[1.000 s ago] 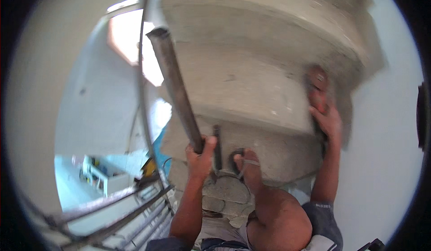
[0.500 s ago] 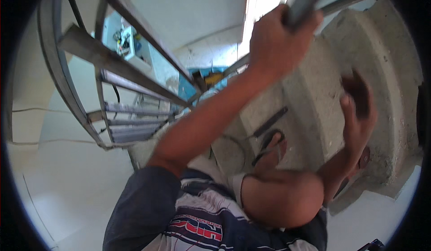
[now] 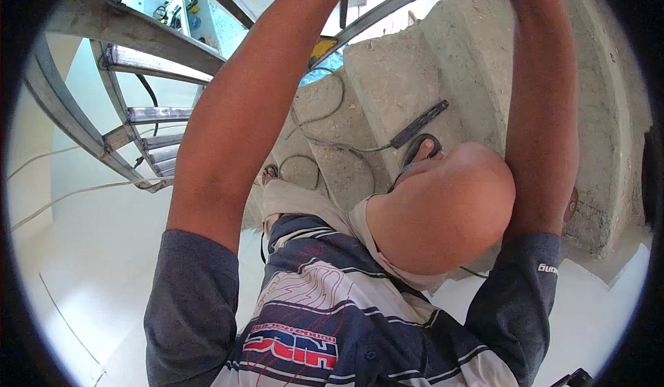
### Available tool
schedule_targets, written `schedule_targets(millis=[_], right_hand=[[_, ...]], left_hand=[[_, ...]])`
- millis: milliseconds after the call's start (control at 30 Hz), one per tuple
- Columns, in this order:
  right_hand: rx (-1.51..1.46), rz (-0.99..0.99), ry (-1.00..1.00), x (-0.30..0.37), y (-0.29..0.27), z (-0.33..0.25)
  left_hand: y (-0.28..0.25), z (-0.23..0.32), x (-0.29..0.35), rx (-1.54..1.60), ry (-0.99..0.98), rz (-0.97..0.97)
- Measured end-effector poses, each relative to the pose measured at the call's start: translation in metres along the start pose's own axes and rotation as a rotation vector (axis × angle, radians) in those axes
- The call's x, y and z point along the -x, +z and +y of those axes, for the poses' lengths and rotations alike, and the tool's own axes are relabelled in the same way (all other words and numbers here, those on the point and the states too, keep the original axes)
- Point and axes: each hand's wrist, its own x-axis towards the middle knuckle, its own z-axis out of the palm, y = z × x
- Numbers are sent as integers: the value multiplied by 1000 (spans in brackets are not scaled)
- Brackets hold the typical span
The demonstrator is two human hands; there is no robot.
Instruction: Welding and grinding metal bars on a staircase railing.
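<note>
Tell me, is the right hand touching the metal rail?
Cannot tell: in the head view the right forearm runs out of frame beside the metal rail, hiding the hand.

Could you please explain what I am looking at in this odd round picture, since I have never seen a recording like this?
This is one view from a wide fisheye camera worn on a person's head, looking down, so straight edges bend near the rim. No machine is involved: the person works with bare hands. Both arms reach up past the top edge, the left arm and the right arm, so the hands are out of view and I cannot tell what they hold. Below are the printed shirt and a raised bare knee. The person stands on rough concrete stairs. On the steps lie thin cables and a dark flat bar. A grey metal railing curves on the left.
</note>
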Motion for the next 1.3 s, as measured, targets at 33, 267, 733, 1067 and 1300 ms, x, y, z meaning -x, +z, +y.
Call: schedule_targets(millis=[33,267,733,1067,1300], right_hand=[[-1,-1,-7,-3,4,0],[-118,-111,-44,-25,-2,-6],[18,259,45,-26,44,12],[-7,310,-3,-25,53,27],[81,286,-54,-23,49,35]], left_hand=[[-6,-3,-4,-1,5,5],[-16,27,-16,41,-168,-303],[-17,-36,-15,48,-162,-457],[-13,-49,-12,13,-156,-438],[-8,-58,-9,41,-202,-433]])
